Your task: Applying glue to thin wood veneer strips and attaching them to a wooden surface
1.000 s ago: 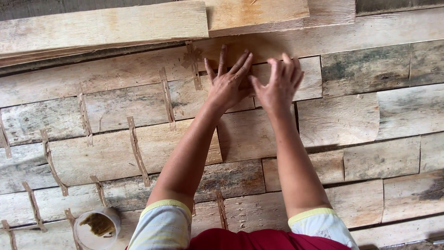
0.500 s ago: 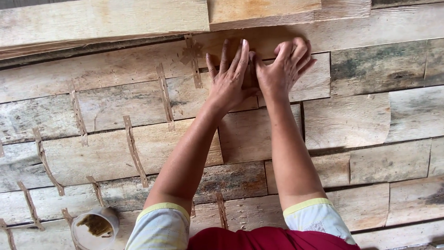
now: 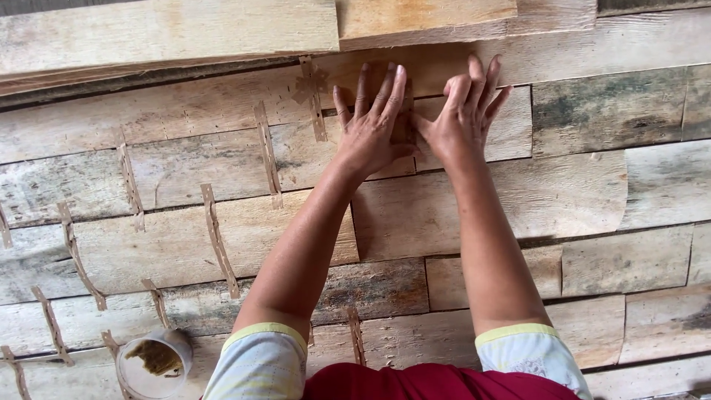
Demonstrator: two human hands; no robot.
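Left hand [image 3: 370,130]: flat, fingers spread, palm down on a short brown tape strip [image 3: 404,126] over the seam btw two veneer sheets [image 3: 481,200].
Right hand [image 3: 465,118]: just beside, fingers fanned, partly bent, fingertips on the same seam; holds nothing.
Strip: mostly hidden under the hands, top row of sheets, near the plank stack [image 3: 170,33].
Tape strips [image 3: 215,237]: many, bridging joints to the left.
Glue cup [image 3: 154,363]: low left, well apart.
Judgement: press evenly w/ both palms, rub strip along its length, keep sheet edges butted, no overlap.
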